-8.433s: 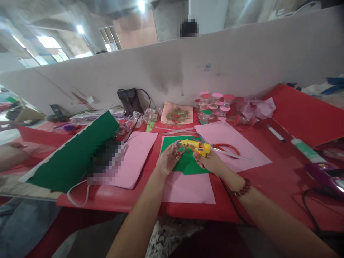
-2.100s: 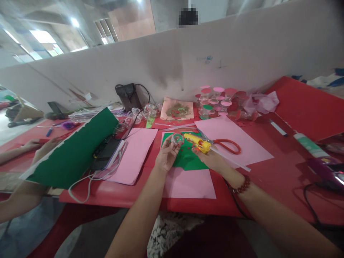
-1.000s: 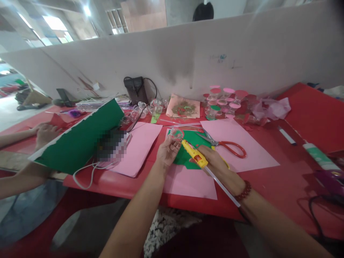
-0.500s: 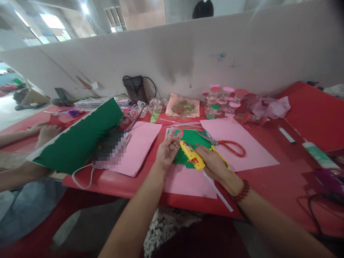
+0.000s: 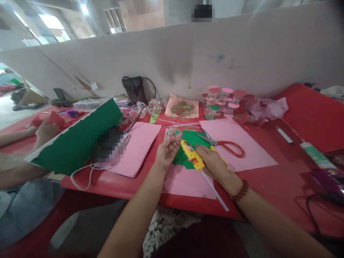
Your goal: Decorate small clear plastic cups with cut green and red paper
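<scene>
My right hand [image 5: 212, 161] is wrapped round a yellow hot glue gun [image 5: 192, 154], and a clear glue stick [image 5: 216, 191] juts from its back end. The gun's nozzle meets the edge of a small clear plastic cup [image 5: 175, 133] with a reddish rim. My left hand [image 5: 168, 150] pinches this cup between its fingers. Beneath both hands lies green paper [image 5: 185, 162] on a pink sheet [image 5: 185, 181]. Scissors [image 5: 225, 145] with red handles rest just beyond my right hand, blades pointing left.
On the left, a co-worker's hands [image 5: 47, 132] hold red paper behind a leaning green board [image 5: 80, 138]. Clear cups with coloured round tops [image 5: 223, 100] stand at the back. A marker [image 5: 285, 135], a white-green tube [image 5: 318, 155] and a red board [image 5: 314, 118] lie right.
My hands, the glue gun and the cup stay nearly in place, the gun's nozzle shifting slightly at the cup's edge. The co-worker's hands have moved a little with the red paper.
</scene>
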### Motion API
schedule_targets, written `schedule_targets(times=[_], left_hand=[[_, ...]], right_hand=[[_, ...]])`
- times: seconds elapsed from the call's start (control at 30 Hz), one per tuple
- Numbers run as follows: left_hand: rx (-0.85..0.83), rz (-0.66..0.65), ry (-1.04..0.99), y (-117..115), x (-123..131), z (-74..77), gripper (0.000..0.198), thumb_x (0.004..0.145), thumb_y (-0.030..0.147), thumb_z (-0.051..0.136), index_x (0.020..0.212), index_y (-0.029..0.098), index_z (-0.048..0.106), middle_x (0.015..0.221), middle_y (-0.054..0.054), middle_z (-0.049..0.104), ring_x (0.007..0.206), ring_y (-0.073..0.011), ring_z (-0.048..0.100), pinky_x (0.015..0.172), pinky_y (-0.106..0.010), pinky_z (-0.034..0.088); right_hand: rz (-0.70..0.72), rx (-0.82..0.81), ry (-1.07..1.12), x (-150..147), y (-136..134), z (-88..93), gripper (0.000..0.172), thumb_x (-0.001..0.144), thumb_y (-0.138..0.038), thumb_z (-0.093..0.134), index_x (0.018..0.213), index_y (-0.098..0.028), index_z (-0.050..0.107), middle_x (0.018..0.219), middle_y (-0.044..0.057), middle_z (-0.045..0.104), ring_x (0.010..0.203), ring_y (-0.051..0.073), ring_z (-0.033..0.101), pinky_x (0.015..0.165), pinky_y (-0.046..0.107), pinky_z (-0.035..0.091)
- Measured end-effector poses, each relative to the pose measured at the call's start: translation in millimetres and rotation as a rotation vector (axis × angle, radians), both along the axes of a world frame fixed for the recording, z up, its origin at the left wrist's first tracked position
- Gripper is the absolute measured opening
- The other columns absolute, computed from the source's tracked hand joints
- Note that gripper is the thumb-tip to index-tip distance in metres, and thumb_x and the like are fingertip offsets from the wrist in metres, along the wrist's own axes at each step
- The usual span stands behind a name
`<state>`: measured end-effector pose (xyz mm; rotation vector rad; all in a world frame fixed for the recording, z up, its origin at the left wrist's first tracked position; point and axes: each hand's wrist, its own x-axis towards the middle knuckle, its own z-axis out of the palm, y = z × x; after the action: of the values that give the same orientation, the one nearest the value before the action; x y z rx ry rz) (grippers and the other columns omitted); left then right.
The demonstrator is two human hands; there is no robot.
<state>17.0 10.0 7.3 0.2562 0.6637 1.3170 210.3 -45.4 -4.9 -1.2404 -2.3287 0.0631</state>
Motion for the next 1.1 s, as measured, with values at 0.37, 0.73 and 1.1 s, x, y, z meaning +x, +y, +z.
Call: schedule_targets(times=[0.37, 0.73, 1.1], left_hand=[[0.01, 0.02, -0.009, -1.8, 1.9, 2.2, 0.011, 0.085, 0.009, 0.057, 0.091, 0.014, 0.065, 0.062, -0.001, 0.061, 0.059, -0.0108, 0.061, 0.067, -0.021, 0.054], [0.006, 0.035, 0.011, 1.8, -0.9, -5.2, 0.01, 0.084, 0.008, 0.06, 0.08, 0.017, 0.056, 0.063, 0.0, 0.06, 0.067, -0.0117, 0.064, 0.076, -0.024, 0.053], [0.08, 0.043, -0.02, 0.1, -0.2, -5.1, 0.021, 0.081, 0.002, 0.06, 0.091, 0.02, 0.06, 0.074, 0.001, 0.067, 0.069, -0.0102, 0.065, 0.075, -0.022, 0.052]], right_hand=[[0.045, 0.033, 0.01, -5.2, -3.7, 3.2, 0.018, 0.08, -0.012, 0.054, 0.092, -0.022, 0.047, 0.091, 0.005, 0.061, 0.072, 0.017, 0.058, 0.061, 0.026, 0.035], [-0.02, 0.051, -0.084, -2.2, -1.3, 4.2, 0.018, 0.079, -0.012, 0.057, 0.093, -0.021, 0.048, 0.092, 0.006, 0.063, 0.074, 0.018, 0.06, 0.059, 0.028, 0.033], [0.006, 0.059, -0.068, -7.8, -4.9, 8.7, 0.013, 0.083, -0.013, 0.056, 0.092, -0.021, 0.05, 0.09, 0.007, 0.064, 0.072, 0.019, 0.06, 0.058, 0.028, 0.035]])
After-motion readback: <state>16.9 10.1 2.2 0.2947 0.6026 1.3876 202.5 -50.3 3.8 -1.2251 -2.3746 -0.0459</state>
